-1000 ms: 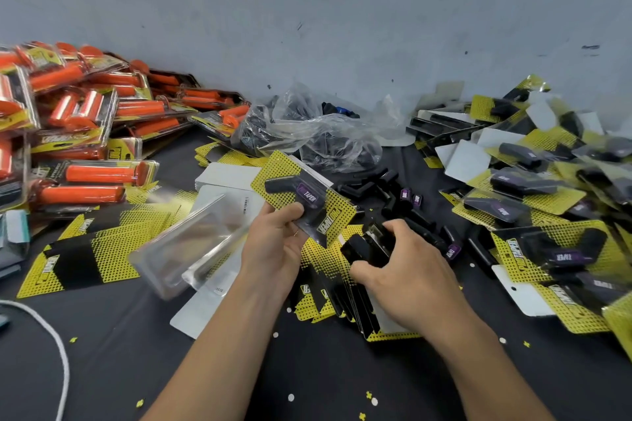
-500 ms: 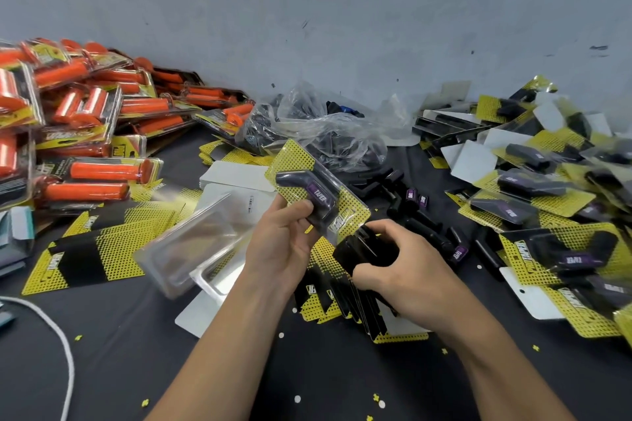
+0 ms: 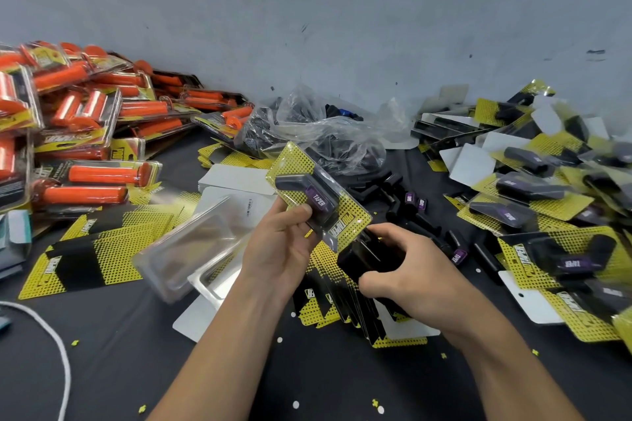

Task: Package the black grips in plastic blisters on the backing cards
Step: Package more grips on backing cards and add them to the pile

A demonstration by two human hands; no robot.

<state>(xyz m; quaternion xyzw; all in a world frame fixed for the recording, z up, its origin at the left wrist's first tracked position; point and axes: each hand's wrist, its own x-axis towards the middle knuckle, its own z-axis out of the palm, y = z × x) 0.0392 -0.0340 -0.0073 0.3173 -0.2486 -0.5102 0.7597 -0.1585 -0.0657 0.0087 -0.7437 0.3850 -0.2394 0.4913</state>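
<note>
The carded blister (image 3: 345, 225), black grip (image 3: 304, 191) inside, is pinched by the left hand (image 3: 277, 249); a black object (image 3: 359, 260) is clenched in the right hand (image 3: 413, 277); its lower edge should be held steady.

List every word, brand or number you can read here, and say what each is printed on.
"TAPER": purple label of the black grip held up.
"PRO TAPER": its yellow backing card.
"TAPER", upside down: packed grip on the right.
Barcode digits on the white card: too small.
Orange packs: print too blurred.
</note>
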